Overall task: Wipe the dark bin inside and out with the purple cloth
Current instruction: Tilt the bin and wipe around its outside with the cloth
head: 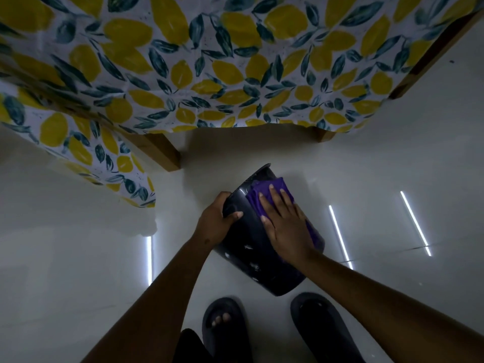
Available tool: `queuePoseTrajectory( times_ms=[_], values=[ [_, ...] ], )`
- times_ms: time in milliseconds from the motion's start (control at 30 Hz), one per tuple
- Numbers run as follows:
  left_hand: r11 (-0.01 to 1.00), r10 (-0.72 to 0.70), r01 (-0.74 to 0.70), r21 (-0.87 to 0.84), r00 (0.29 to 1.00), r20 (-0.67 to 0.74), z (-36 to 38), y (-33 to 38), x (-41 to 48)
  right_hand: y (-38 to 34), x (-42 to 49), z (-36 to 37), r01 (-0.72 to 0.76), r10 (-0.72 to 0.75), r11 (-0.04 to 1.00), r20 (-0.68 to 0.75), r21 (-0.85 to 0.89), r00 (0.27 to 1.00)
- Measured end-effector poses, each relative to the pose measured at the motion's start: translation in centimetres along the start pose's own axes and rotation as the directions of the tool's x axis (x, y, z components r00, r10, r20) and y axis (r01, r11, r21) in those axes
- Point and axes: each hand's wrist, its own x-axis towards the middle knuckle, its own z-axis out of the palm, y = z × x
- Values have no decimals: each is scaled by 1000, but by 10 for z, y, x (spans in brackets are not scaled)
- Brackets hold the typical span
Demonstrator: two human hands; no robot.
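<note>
The dark bin [251,255] is tipped on its side above the white floor, its mouth pointing away from me toward the table. My left hand [216,221] grips the bin's rim on the left, thumb over the outer wall. The folded purple cloth [264,196] lies on the bin's upper outside wall. My right hand [284,224] presses flat on the cloth, fingers spread and pointing toward the rim. The inside of the bin is hidden from this angle.
A table with a lemon-print cloth [209,69] fills the top of the view; its wooden legs [163,151] stand just beyond the bin. Glossy white floor [379,179] spreads all around. My feet in dark slippers [225,328] are right below the bin.
</note>
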Motion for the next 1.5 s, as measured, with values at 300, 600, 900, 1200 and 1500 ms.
queuePoseTrajectory(
  times_ms=[300,600,900,1200,1500],
  values=[
    [1000,18,-18,-8,998,-52,4,-1,4,11,-50,8,50,-45,991,40,-123,998],
    [1000,23,-23,15,999,-43,3,1,8,5,13,-4,-154,154,984,10,91,988],
    [997,38,-38,-62,999,-1,1,-5,7,-9,-29,10,49,-46,982,20,-182,999],
    [995,13,-15,-98,1000,-18,-1,0,0,6,-8,2,-333,337,939,-29,92,941],
    [926,-134,177,-333,980,149,-17,-3,-8,-2,-34,4,-60,56,993,-39,-106,998]
  ],
)
